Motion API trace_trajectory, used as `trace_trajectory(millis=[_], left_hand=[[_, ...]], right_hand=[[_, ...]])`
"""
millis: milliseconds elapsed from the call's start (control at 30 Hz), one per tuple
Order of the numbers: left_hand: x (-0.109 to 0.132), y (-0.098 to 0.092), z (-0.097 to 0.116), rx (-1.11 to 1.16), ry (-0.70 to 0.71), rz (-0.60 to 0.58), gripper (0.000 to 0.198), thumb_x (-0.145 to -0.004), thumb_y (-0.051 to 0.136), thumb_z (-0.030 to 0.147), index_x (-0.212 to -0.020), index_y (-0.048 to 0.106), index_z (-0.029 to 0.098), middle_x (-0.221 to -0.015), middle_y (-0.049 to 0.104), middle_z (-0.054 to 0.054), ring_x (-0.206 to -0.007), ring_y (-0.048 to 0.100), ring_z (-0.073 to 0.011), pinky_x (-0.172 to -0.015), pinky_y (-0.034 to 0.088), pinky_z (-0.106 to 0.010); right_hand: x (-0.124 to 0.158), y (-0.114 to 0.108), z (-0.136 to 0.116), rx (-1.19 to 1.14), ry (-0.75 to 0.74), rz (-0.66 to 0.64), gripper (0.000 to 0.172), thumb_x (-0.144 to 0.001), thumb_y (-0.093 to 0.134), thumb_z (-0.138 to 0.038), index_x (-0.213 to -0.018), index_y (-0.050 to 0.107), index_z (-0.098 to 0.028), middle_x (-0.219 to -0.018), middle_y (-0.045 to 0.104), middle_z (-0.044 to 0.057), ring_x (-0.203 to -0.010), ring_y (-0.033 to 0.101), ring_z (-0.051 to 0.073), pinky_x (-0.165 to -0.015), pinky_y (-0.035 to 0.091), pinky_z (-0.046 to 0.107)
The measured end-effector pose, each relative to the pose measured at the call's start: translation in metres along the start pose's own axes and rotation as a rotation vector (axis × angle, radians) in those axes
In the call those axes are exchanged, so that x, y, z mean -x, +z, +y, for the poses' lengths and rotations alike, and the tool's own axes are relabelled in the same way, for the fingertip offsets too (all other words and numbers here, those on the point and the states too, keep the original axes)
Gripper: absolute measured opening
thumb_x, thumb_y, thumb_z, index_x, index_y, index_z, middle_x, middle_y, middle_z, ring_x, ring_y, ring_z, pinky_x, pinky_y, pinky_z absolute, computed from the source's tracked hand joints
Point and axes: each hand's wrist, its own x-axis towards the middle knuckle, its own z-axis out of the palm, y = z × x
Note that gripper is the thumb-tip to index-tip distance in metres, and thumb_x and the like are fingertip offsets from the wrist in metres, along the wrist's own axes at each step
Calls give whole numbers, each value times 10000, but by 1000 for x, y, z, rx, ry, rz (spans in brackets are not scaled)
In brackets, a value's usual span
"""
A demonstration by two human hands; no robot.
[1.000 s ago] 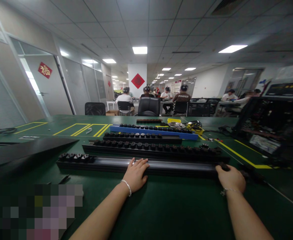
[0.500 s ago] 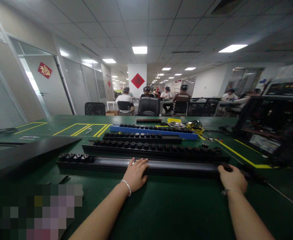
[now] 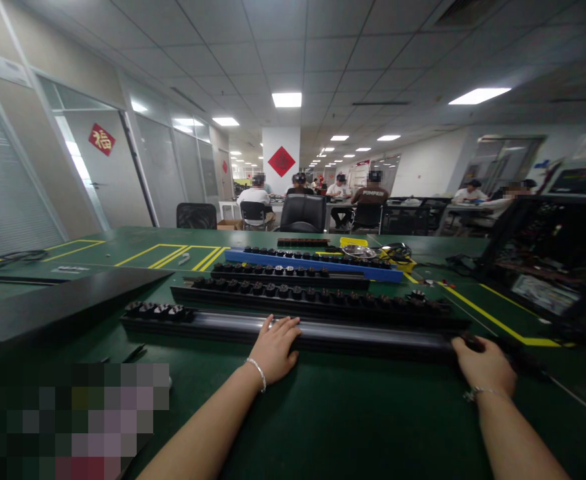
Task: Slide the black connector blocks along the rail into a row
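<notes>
A long black channel (image 3: 333,333) with a shiny inner face lies across the green table in front of me. My left hand (image 3: 275,347) rests on its middle, the fingers stretched over the far edge. By the channel's right end, my right hand (image 3: 487,367) has its fingers closed around a small black part (image 3: 473,342), whose exact kind I cannot make out. Several round black parts (image 3: 160,311) sit in a row in the left end of the channel. Just behind lies another black channel (image 3: 333,305) filled with similar parts.
Farther back are a shorter filled black strip (image 3: 293,273), a blue channel (image 3: 373,270) and a metal dish (image 3: 357,251). A dark sloping panel (image 3: 73,300) lies at left. Opened electronic equipment (image 3: 547,267) stands at right. People sit at distant tables.
The whole view has shifted a little, so things appear farther right. My left hand keeps its place on the channel, and my right hand stays at its right end, still closed.
</notes>
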Motion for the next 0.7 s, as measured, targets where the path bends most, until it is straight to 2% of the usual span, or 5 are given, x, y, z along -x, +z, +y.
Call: trace_trajectory(millis=[200,333,700], left_hand=[[0,2,-2,6,6,10,370,-759,566,255,-1126,517,262,-1375,465,-21,-1275,379,-222,-1100,130,-513],[0,2,-1,9,-1,7,351,-757,566,257,-1106,525,254,-1375,466,-19,-1275,380,-222,-1099,133,-511],[-1,2,-1,1,1,8,352,-756,570,252,-1106,534,246,-1371,468,-34,-1271,383,-226,-1100,137,-514]], right_hand=[[-7,2,5,-23,-18,17,675,-707,430,-586,-1217,511,-151,-1145,572,192,-1041,531,350,-782,418,413],[-15,1,7,8,-45,-25,651,-704,455,-561,-1211,507,-156,-1124,582,186,-1011,544,329,-774,423,395],[-27,2,11,-9,23,15,643,-707,475,-546,-1225,510,-167,-1137,589,161,-1007,553,293,-790,431,359]])
